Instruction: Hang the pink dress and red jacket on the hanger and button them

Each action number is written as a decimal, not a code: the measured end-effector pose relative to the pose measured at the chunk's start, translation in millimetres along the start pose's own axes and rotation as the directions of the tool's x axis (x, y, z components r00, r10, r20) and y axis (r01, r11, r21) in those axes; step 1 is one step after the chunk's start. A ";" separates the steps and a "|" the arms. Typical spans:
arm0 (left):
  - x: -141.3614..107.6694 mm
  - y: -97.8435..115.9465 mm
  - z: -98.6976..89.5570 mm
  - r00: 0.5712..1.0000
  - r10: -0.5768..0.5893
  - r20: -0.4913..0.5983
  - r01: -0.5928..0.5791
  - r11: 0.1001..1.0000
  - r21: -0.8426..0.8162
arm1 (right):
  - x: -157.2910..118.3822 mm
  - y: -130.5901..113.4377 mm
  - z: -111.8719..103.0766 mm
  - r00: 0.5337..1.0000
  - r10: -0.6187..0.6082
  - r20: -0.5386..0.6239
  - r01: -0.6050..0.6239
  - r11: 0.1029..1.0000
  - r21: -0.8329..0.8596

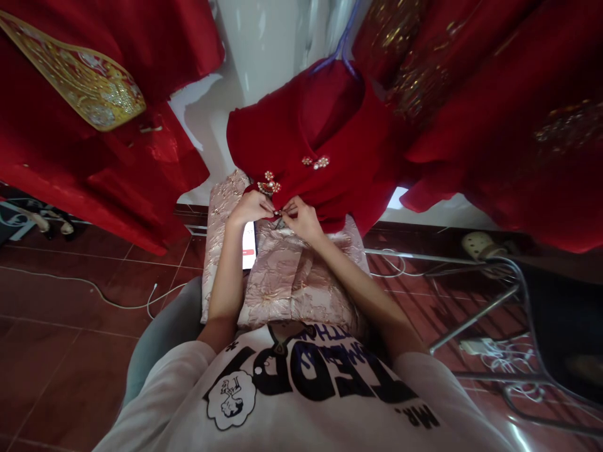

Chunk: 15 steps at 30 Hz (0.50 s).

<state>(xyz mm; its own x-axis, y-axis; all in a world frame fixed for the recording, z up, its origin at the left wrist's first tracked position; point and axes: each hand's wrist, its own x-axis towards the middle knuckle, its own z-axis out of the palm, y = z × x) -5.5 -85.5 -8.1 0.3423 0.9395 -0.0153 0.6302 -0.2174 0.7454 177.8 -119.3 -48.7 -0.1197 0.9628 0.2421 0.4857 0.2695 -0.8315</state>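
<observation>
A red garment (277, 135) hangs from a blue hanger (336, 59), its lower part resting over the pink brocade cloth (301, 282) on my lap. Jewelled flower ornaments (321, 162) sit below its neckline, and a larger jewelled ornament (269, 184) lies just above my left hand (253, 207). At the garment's lower edge, my left hand and my right hand (300, 218) meet, both closed in a pinch. Between their fingertips is a small beaded ornament (277, 213), partly covered by the fingers. Whether a needle or thread is held there cannot be made out.
A lit phone (249, 245) lies by my left forearm. Red garments with gold trim (108, 94) hang at both sides. A dark chair with a metal frame (527, 301), tangled white cables (509, 361) and a clog (478, 245) are on the right over the tiled floor.
</observation>
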 end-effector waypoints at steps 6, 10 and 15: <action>-0.9 2.1 -1.4 0.998 -0.018 -0.067 0.025 0.995 0.098 | -2.7 -8.0 -35.7 0.993 0.055 0.109 -0.059 0.998 0.034; 0.6 1.0 1.7 1.000 -0.009 0.008 0.008 0.992 0.129 | -5.0 -9.8 -53.0 0.983 0.081 0.167 -0.119 0.966 0.229; 2.7 0.1 6.9 0.998 0.057 0.012 -0.058 0.971 0.231 | -2.5 -16.0 -55.9 0.982 0.038 0.185 -0.106 0.922 0.373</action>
<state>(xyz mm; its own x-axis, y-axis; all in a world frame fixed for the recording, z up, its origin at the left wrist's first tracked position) 0.3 -84.9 -12.6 0.3863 0.9222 0.0190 0.7531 -0.3272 0.5708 218.8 -127.0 -8.0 -0.2590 0.9592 0.1134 0.1371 0.1527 -0.9787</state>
